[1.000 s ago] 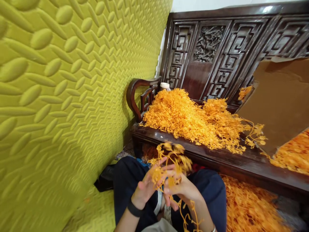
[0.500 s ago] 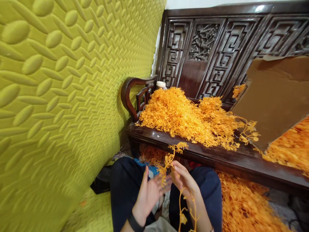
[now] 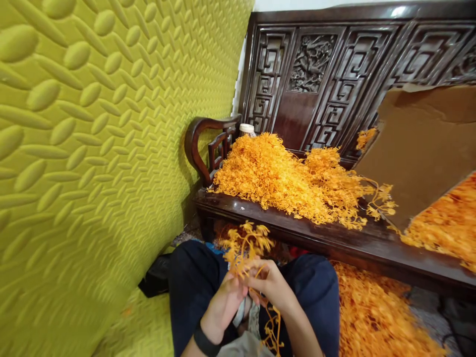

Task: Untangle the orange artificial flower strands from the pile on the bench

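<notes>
Between my knees, my left hand [image 3: 226, 301] and my right hand [image 3: 270, 283] meet around a strand of orange artificial flower stems [image 3: 247, 245]. Its frilly tips fan out above my fingers, and a thinner tail [image 3: 273, 325] dangles below my right hand toward my lap. The fingers of both hands are closed on the strand where they come together. Some fingertips are covered by the other hand and by the stems. On my left wrist is a black band [image 3: 206, 341].
A dark carved wooden bench [image 3: 256, 210] stands ahead, bearing a large heap of orange stems [image 3: 275, 173] and a white-lidded jar [image 3: 247, 130]. At the right are a cardboard sheet [image 3: 416, 148] and more orange stems [image 3: 372, 312] below. Yellow padded wall [image 3: 111, 124] rises on the left.
My left hand has gone from spread fingers to closed on the strand. My right hand has shifted left to meet it, and the orange tips now bunch together above both hands.
</notes>
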The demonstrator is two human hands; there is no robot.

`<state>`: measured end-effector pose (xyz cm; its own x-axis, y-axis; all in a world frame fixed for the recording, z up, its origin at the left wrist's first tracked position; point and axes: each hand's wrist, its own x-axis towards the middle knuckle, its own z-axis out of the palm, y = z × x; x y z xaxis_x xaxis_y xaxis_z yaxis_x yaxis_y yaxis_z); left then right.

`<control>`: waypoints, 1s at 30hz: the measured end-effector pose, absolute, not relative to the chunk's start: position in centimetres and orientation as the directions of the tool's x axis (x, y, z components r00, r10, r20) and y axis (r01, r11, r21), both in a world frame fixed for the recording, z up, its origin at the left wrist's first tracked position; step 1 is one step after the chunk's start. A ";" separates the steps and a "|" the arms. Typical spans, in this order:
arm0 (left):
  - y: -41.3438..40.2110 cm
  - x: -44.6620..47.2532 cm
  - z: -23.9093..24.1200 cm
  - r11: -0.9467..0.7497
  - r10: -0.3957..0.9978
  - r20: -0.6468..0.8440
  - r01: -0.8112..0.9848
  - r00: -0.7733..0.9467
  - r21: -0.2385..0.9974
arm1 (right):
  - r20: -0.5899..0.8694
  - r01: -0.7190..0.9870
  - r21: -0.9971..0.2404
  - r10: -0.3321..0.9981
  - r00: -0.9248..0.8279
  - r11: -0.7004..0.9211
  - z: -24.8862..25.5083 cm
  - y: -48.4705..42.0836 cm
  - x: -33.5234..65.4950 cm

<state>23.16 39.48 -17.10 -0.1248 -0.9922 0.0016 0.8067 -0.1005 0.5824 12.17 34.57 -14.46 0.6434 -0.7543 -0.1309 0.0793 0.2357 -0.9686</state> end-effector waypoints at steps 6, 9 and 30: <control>37.8 23.9 -15.2 -0.093 -0.995 -0.051 0.687 -0.082 0.720 | -0.055 0.101 -0.984 -0.786 0.616 0.149 -14.4 34.5 11.4; 37.4 24.9 -14.8 -0.102 -0.992 -0.043 0.564 -0.117 0.820 | -0.130 0.055 -0.976 -0.772 0.622 0.208 -14.6 34.4 11.0; 37.2 29.5 -14.0 0.354 -0.764 0.119 -0.257 -0.634 0.899 | -0.241 0.060 -0.921 -0.684 0.688 0.385 -14.3 34.1 10.6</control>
